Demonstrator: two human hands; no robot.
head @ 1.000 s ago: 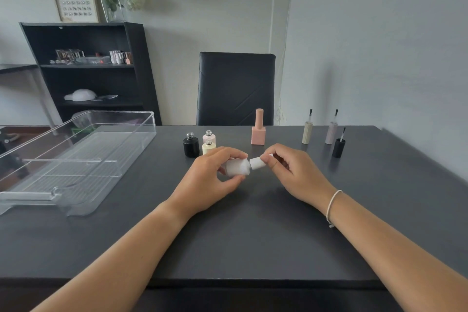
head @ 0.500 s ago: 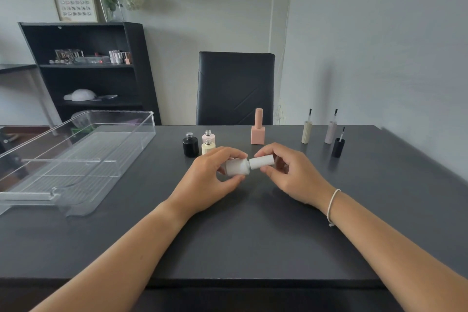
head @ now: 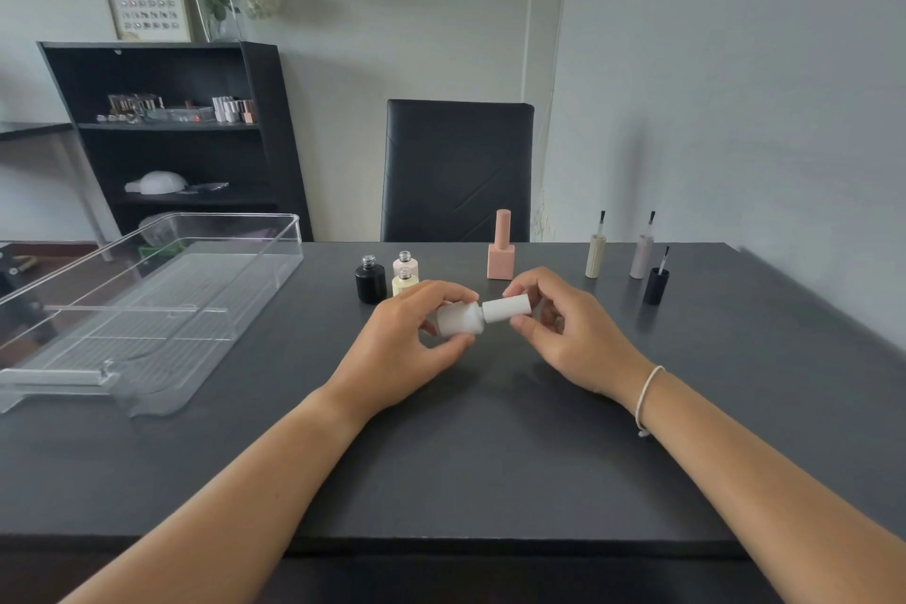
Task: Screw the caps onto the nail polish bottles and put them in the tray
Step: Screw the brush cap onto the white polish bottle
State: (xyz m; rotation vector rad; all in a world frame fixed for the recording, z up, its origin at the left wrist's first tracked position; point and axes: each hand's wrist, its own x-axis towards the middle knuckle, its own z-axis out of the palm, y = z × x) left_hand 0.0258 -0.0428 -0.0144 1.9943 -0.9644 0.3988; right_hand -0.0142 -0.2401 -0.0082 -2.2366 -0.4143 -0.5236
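Clear plastic tray point(head: 147, 309) sits far left on the dark tabletop point(head: 441, 456). Left hand point(head: 412, 348) fingers curl round a white frosted nail polish bottle point(head: 458, 319) lying sideways mid-table, right hand point(head: 568, 338) pinching its white cylindrical cap point(head: 507, 309). Three brush caps point(head: 595, 255) stand upright far right.
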